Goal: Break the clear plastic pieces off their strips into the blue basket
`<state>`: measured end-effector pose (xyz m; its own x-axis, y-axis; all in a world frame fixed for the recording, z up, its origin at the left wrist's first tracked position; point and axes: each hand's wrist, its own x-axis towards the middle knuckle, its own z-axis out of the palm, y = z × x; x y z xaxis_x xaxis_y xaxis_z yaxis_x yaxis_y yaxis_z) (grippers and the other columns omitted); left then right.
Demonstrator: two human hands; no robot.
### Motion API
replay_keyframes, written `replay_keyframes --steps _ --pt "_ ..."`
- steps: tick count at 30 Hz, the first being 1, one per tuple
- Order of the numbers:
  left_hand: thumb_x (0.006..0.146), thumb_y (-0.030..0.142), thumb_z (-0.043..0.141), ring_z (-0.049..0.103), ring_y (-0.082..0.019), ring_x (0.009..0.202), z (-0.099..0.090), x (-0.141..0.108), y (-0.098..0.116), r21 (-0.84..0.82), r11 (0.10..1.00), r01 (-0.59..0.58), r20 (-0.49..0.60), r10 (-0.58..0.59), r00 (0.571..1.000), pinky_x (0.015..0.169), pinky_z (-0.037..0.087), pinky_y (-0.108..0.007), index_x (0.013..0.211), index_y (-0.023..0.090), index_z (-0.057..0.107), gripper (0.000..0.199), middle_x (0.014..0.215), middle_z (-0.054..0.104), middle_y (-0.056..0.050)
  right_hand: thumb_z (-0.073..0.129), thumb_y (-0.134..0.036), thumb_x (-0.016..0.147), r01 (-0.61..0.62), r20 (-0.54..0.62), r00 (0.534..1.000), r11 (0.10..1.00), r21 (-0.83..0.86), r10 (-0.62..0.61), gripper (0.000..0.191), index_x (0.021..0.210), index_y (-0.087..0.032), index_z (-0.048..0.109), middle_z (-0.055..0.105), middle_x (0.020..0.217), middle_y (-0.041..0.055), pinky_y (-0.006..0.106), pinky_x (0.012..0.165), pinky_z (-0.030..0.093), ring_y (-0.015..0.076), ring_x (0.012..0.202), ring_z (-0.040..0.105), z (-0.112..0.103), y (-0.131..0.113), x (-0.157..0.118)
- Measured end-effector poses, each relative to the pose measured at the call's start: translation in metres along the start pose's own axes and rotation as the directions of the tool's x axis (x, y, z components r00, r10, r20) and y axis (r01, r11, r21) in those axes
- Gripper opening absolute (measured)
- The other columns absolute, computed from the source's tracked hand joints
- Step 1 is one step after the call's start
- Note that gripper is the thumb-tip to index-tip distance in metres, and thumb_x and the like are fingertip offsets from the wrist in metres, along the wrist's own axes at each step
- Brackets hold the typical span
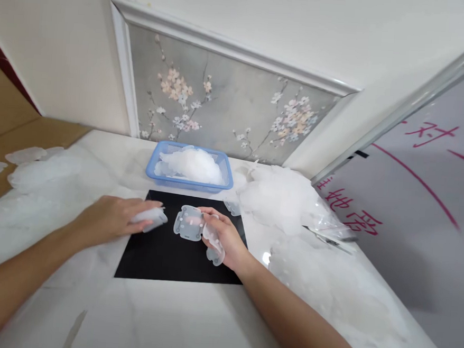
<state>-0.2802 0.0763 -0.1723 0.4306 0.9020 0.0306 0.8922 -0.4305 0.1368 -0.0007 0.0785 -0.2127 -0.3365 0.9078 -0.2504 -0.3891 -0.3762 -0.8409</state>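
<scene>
One squarish piece [187,226], frosted and translucent, has rounded, notched edges.

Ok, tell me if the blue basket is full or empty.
Not empty: white pieces lie heaped across most of the blue basket, though whether it is packed full I cannot tell.

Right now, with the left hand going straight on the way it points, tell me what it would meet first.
Probably the flat translucent piece held out by the right hand: the left hand, gripping pale pieces, points across the black mat towards it. Depth is unclear; it might miss.
</scene>
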Motion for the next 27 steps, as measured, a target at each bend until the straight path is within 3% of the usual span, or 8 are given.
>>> replay_keyframes --steps 2,4,6,10,16,21,24,27 --pt "0.096 0.037 0.052 0.062 -0.021 0.077 0.01 0.0 0.013 -0.015 0.982 -0.191 -0.045 0.19 0.981 0.07 0.042 -0.029 0.134 0.036 0.063 0.04 0.098 0.071 -0.003 0.081 -0.043 0.066 0.003 0.003 1.0 1.0 0.001 -0.003 0.037 0.091 -0.017 0.072 0.059 0.06 -0.0044 0.018 0.032 0.025 0.0047 0.038 0.039 -0.001 -0.001 0.001" --pt "0.095 0.031 0.053 0.062 -0.024 0.093 0.019 0.0 0.024 -0.018 0.942 -0.336 -0.12 0.331 0.936 0.082 0.045 -0.034 0.132 0.036 0.064 0.038 0.111 0.068 -0.006 0.08 -0.042 0.067 0.0 0.002 1.0 1.0 -0.005 0.0 0.037 0.092 -0.017 0.072 0.058 0.06 -0.0042 0.017 0.032 0.025 0.0052 0.039 0.04 -0.003 -0.001 0.001" --pt "0.094 0.024 0.054 0.058 -0.026 0.112 0.024 -0.002 0.034 -0.061 0.92 -0.387 -0.222 0.365 0.904 0.096 0.043 -0.041 0.126 0.036 0.067 0.036 0.128 0.062 -0.008 0.08 -0.042 0.067 -0.006 -0.006 1.0 1.0 -0.01 0.006 0.037 0.094 -0.018 0.072 0.058 0.06 -0.0041 0.017 0.032 0.026 0.0056 0.04 0.041 -0.005 -0.001 0.001" --pt "0.094 0.023 0.054 0.056 -0.026 0.12 0.024 -0.005 0.047 -0.325 0.914 -0.241 -0.333 0.128 0.934 0.102 0.043 -0.041 0.096 0.027 0.072 0.019 0.133 0.06 -0.007 0.08 -0.042 0.067 0.0 -0.022 1.0 1.0 -0.011 -0.001 0.038 0.094 -0.018 0.073 0.058 0.06 -0.004 0.017 0.033 0.027 0.0053 0.04 0.039 -0.008 -0.002 0.002" --pt "0.089 0.045 0.062 0.063 -0.025 0.112 0.007 -0.004 0.052 -0.652 0.758 0.003 -0.234 -0.204 0.951 0.097 0.048 -0.036 0.077 0.023 0.064 0.025 0.125 0.067 -0.006 0.082 -0.042 0.066 0.001 -0.01 1.0 1.0 -0.003 -0.001 0.038 0.094 -0.018 0.073 0.059 0.061 -0.0037 0.018 0.034 0.027 0.0055 0.04 0.039 -0.01 -0.001 0.003" --pt "0.088 0.061 0.058 0.061 -0.017 0.067 0.002 -0.002 0.056 -0.848 0.493 0.194 -0.021 -0.396 0.918 0.063 0.049 -0.027 0.083 0.023 0.068 0.04 0.072 0.066 0.0 0.08 -0.054 0.071 0.1 -0.046 0.993 0.991 -0.084 -0.105 0.04 0.087 -0.019 0.07 0.055 0.059 -0.0046 0.019 0.038 0.032 0.0073 0.044 0.042 -0.009 0.001 0.003" --pt "0.081 0.065 0.065 0.063 -0.017 0.07 0.003 -0.001 0.058 -0.923 0.308 0.232 0.082 -0.433 0.898 0.062 0.051 -0.027 0.094 0.022 0.072 0.045 0.079 0.07 -0.002 0.072 -0.062 0.079 0.216 -0.061 0.969 0.944 -0.25 -0.237 0.044 0.072 -0.019 0.061 0.048 0.055 -0.0052 0.02 0.042 0.032 0.0081 0.046 0.04 -0.009 0.001 0.001" --pt "0.078 0.064 0.07 0.068 -0.021 0.081 0.005 -0.002 0.062 -0.955 0.125 0.268 0.206 -0.365 0.908 0.061 0.056 -0.028 0.108 0.023 0.072 0.05 0.101 0.074 -0.007 0.078 -0.052 0.077 0.31 0.001 0.943 0.874 -0.374 -0.334 0.051 0.06 -0.022 0.041 0.045 0.057 -0.0057 0.022 0.048 0.035 0.0091 0.051 0.042 -0.009 0.001 -0.003"
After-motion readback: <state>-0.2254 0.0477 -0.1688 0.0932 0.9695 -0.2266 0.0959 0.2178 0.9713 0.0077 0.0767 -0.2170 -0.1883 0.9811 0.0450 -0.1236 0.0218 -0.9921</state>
